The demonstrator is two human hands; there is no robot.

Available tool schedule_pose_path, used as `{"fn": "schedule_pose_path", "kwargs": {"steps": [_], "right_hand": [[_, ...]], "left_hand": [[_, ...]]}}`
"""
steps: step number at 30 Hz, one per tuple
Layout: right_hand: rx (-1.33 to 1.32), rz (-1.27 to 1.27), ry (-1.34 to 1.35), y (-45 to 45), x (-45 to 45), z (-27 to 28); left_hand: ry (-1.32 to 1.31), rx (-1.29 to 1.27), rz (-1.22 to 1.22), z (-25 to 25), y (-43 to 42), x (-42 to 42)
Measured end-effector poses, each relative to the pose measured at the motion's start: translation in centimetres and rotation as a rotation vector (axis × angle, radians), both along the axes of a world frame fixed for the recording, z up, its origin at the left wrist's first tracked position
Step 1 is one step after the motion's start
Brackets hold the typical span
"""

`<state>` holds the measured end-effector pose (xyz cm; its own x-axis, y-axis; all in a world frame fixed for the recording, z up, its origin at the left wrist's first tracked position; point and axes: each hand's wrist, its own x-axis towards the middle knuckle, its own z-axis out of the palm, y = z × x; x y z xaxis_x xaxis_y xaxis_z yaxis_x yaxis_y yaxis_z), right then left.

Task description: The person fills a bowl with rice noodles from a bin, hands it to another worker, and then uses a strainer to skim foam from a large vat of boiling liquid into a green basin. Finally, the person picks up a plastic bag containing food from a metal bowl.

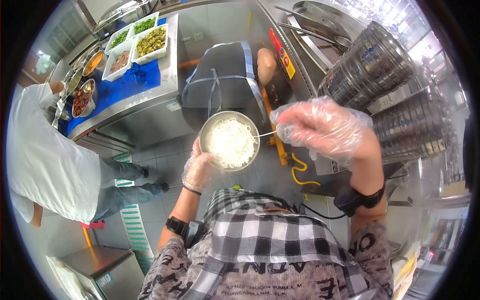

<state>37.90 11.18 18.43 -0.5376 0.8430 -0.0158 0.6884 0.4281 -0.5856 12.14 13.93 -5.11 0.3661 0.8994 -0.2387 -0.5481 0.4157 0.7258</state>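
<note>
A round metal bowl (pixel 256 152) holds white noodles (pixel 231 142) in front of my body. My left hand (pixel 198 167), in a clear plastic glove, grips the bowl at its lower left rim. To the right of the bowl, my right hand (pixel 320 125), also in a clear glove, is closed, with its fingers bent together. A thin white strand (pixel 266 134) runs from the noodles to its fingertips; it looks like a noodle.
Steel steamer stacks (pixel 370 65) stand at the right. At the upper left, a steel counter (pixel 170 65) bears white containers of chopped food (pixel 151 44). A person in white (pixel 55 150) stands at the left; another in an apron (pixel 222 75) is ahead. A yellow hose (pixel 298 172) hangs low.
</note>
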Motion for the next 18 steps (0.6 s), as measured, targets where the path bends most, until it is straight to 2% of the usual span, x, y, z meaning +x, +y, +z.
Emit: {"fn": "schedule_pose_path", "kwargs": {"steps": [1, 3, 5, 6, 8, 9, 11, 14, 15, 17, 18], "right_hand": [[0.001, 0.005, -0.002, 0.4, -0.4, 0.6], [-0.133, 0.023, 0.203, 1.3, -1.2, 1.3], [-0.178, 0.037, 0.260, 2.3, -2.3, 0.0], [-0.271, -0.036, 0.392, 2.6, -3.0, -1.1], [-0.452, -0.181, 0.493, 3.2, -5.1, -2.9], [-0.542, -0.254, 0.461, 3.3, -6.2, -3.8], [-0.188, 0.087, -0.167, 5.9, -6.1, -8.2], [-0.126, 0.044, -0.301, 6.0, -6.3, -8.1], [-0.122, 0.055, -0.300, 5.9, -5.8, -8.3], [0.121, -0.064, 0.214, 6.0, -4.3, -8.7], [-0.027, -0.145, 0.262, 6.0, -4.2, -7.9]], "left_hand": [[-0.002, 0.001, 0.005, -0.5, 0.2, 0.1], [-0.004, 0.028, -0.010, -0.9, 0.3, 0.2], [0.003, 0.001, -0.018, -0.7, 0.0, 0.5], [0.010, -0.022, -0.033, -0.4, -0.2, 0.7], [-0.028, -0.030, -0.054, 0.8, -0.6, 1.0], [-0.066, -0.039, -0.081, 1.1, -0.8, 1.2], [-0.058, -0.006, -0.070, 0.8, -1.0, 1.3], [-0.063, 0.004, -0.052, 0.3, -1.1, 1.1], [-0.078, -0.022, -0.047, 0.1, -1.2, 1.0], [-0.067, -0.044, -0.035, -0.7, -1.0, 0.6], [-0.062, -0.068, -0.034, -1.1, -0.6, 0.0]]}}
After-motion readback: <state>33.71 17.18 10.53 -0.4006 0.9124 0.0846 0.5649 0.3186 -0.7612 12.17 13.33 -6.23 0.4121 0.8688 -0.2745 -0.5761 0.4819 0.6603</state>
